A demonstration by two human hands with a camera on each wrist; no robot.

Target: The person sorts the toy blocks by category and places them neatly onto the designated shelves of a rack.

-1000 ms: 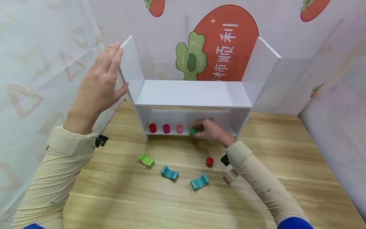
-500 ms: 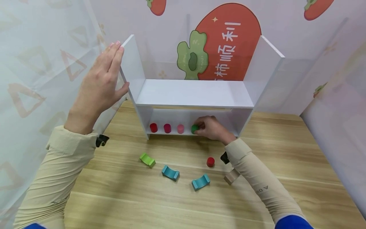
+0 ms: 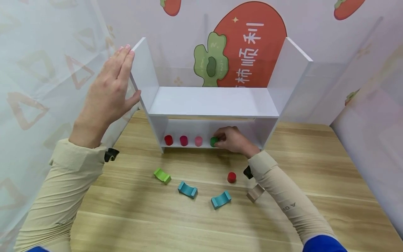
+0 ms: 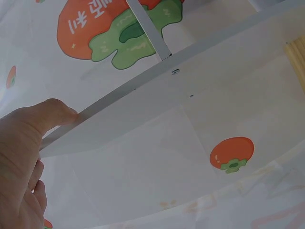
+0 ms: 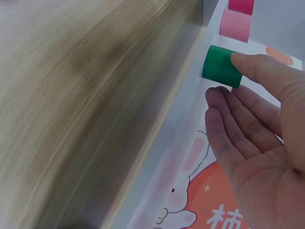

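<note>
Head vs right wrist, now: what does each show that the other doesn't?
Head only: the left hand against the white shelf's side; a leftmost red cylinder inside it; on the table, a lime block, two teal blocks, a tan block and a loose red cylinder.

Right wrist only: the palm side of the right hand, and a printed rabbit.

Both: right hand at the green cylinder, pink cylinder, crimson cylinder, shelf, table.

Five cylinders (image 5: 219, 67) (two red), four blocks (image 3: 188, 190) — two teal, one rack (image 3: 214, 101)
</note>
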